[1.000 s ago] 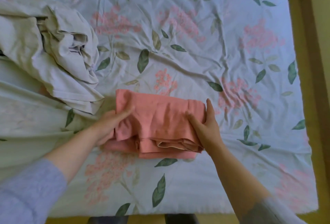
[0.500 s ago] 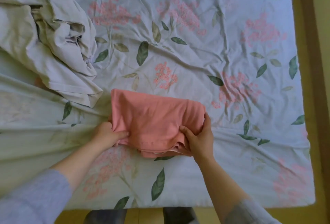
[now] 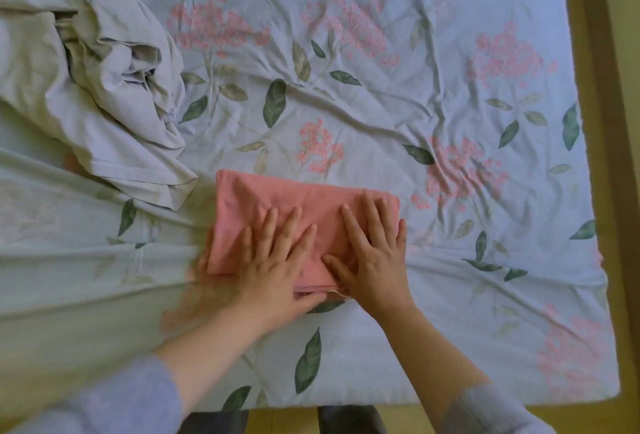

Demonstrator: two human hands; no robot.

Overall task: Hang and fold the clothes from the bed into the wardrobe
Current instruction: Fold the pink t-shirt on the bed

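The folded pink garment (image 3: 273, 205) lies flat on the bed (image 3: 433, 340), in the lower centre of the frame, as a compact rectangle. Its layered edges face the bottom of the frame.

The left hand (image 3: 277, 260) rests palm down on the lower left part of the pink garment. Its fingers are straight and spread, and it grips nothing. The outline of the wrist and forearm on its left side is blurred.

The right hand (image 3: 375, 257) rests palm down on the lower right part of the pink garment, just beside the left hand. Its fingers are straight and spread and reach toward the upper right corner of the fold. Its thumb points toward the left hand. It grips nothing.

A crumpled pale garment (image 3: 104, 94) lies in the upper left of the frame. Its lower hem is near the upper left corner of the pink garment; contact between them cannot be determined.

The bed carries a floral sheet (image 3: 398, 94) with pink blossoms and green leaves, creased throughout. Both forearms enter from the bottom edge in light blue-grey sleeves (image 3: 485, 409).
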